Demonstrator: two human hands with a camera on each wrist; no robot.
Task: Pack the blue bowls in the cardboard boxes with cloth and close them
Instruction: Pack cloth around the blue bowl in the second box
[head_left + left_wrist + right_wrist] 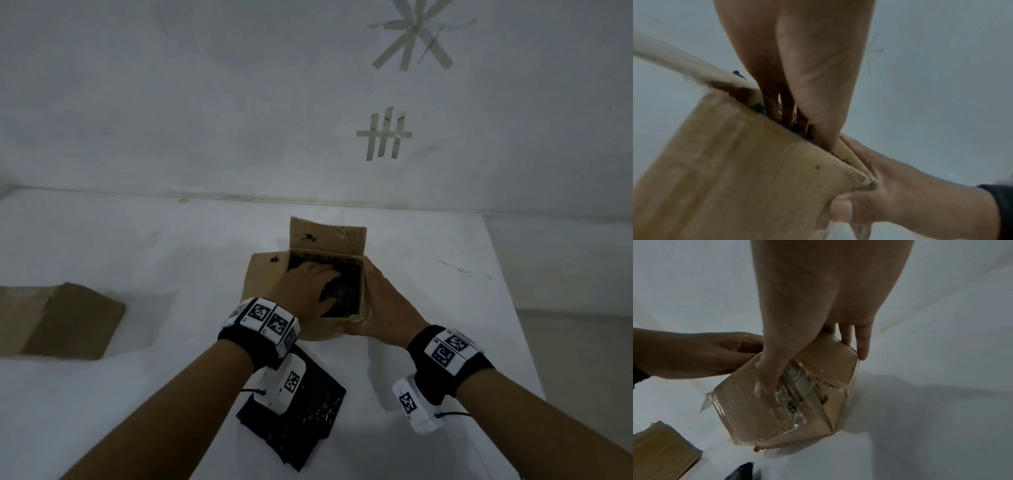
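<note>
An open cardboard box [327, 236] stands on the white table, its back and left flaps up. Dark patterned cloth [347, 291] fills its inside, and no blue bowl shows. My left hand [325, 284] reaches down into the box with straight fingers [774, 110] pressing on the cloth. My right hand [368, 298] grips the box's near right corner, with the thumb [764, 386] on the taped side wall [756, 410] and the fingers along the far edge. In the left wrist view the near box wall [735, 162] fills the lower left.
A second dark cloth [308, 421] lies folded on the table under my left wrist. Another cardboard box [65, 322] lies at the far left. The table's right edge [507, 291] runs close to the open box. A white wall rises behind.
</note>
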